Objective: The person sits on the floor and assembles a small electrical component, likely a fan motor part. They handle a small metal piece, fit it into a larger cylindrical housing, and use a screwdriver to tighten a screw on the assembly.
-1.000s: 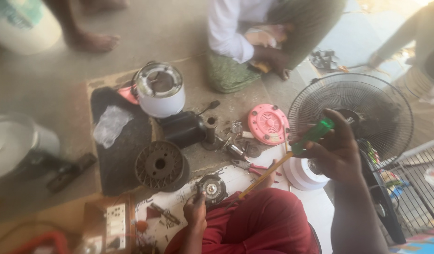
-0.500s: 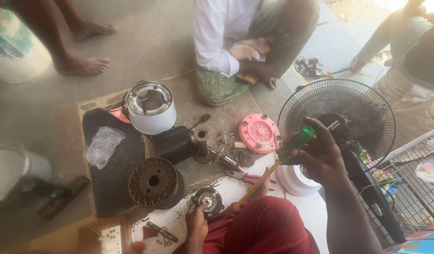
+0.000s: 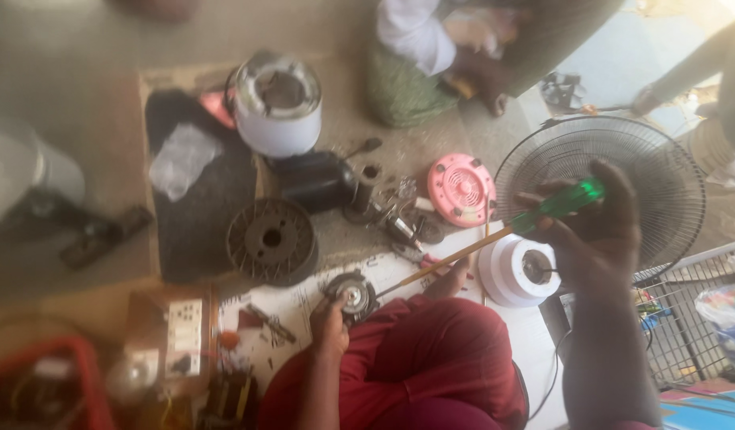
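My right hand (image 3: pixel 594 239) grips a screwdriver (image 3: pixel 495 237) with a green handle and a long orange shaft. The shaft slants down to the left, its tip near a small round motor part (image 3: pixel 354 295). My left hand (image 3: pixel 329 322) rests on that part, holding it on a white sheet by my red-clothed knee. A white round housing (image 3: pixel 512 271) stands just under my right hand.
A black fan grille (image 3: pixel 662 171) lies at the right, a pink round cover (image 3: pixel 460 189) beside it. A dark stator ring (image 3: pixel 270 239), a white pot-like body (image 3: pixel 277 103) and a black mat (image 3: pixel 194 207) lie left. Another person sits at the top. A switch box (image 3: pixel 180 326) is at the bottom left.
The view has shifted and moved closer. My right hand with the screwdriver has dropped slightly, its tip now nearer the motor part under my left hand.
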